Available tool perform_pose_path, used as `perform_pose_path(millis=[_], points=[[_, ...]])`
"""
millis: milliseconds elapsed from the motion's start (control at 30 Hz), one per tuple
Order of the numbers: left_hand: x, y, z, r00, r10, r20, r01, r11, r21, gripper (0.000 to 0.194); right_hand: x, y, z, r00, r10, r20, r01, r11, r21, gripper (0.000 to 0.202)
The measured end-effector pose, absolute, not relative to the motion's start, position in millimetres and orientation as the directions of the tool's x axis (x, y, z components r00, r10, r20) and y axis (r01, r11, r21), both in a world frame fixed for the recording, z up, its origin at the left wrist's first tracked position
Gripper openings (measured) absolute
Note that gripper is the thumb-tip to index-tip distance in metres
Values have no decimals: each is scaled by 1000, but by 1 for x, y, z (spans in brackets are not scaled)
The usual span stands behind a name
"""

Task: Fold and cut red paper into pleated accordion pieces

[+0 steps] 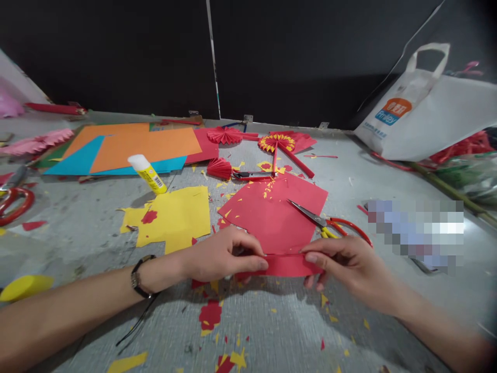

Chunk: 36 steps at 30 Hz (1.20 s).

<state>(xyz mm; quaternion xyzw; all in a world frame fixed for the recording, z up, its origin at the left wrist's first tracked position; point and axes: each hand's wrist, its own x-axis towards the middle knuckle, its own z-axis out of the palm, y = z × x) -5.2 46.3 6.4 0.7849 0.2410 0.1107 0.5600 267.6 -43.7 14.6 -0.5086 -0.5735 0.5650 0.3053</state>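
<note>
A narrow strip of red paper point(289, 266) is stretched between my two hands, just above the table. My left hand point(233, 254) pinches its left end between thumb and fingers. At the other end, my right hand point(341, 261) grips the strip the same way. Behind it lies a larger sheet of red paper point(267, 212) sprinkled with tiny yellow scraps. Scissors point(322, 220) with red handles rest on that sheet's right side, blades slightly apart or closed, I cannot tell. Yellow paper point(182, 212) with cut edges lies beyond my left forearm.
A glue stick point(147, 173) stands tilted by the yellow paper. Orange sheets point(143, 147) and blue sheets point(73, 160) lie at back left. Folded red fans point(225, 135) and a utility knife point(252, 175) are behind. A white bag point(419, 109) stands at back right. Paper scraps litter the table.
</note>
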Motion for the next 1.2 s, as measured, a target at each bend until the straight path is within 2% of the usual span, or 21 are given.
perform_pose_path(millis=[100,233,500,567,667,733,833,1000,1067,1200], points=[[-6,48,5,809,571,-140,209,-56,976,24,271,-41,18,-250,957,-149,242,-87,-966,31],[-6,49,7,793,595,-133,141,33,989,25,270,-41,20,-203,977,-69,269,-12,-963,31],[-6,47,11,796,594,-113,166,-35,985,28,275,-41,16,-234,971,-47,302,26,-953,32],[-7,45,8,782,613,-108,152,-20,988,24,279,-43,13,-240,971,-8,383,87,-920,31],[-10,44,3,784,617,-68,151,-83,985,36,284,-47,6,-248,961,119,566,243,-788,33],[-13,45,1,827,562,-3,148,-212,966,33,285,-49,1,-276,947,166,631,309,-712,38],[-15,47,0,880,470,74,104,-343,934,36,283,-48,-2,-308,933,185,630,345,-695,39],[-14,44,2,929,356,95,31,-331,943,34,277,-41,-4,-218,964,154,604,258,-754,28],[-14,43,4,933,348,95,0,-264,964,33,276,-38,-5,-164,961,224,642,276,-715,23],[-16,44,9,937,332,107,-37,-212,977,39,274,-38,-2,-186,854,486,722,454,-522,22]])
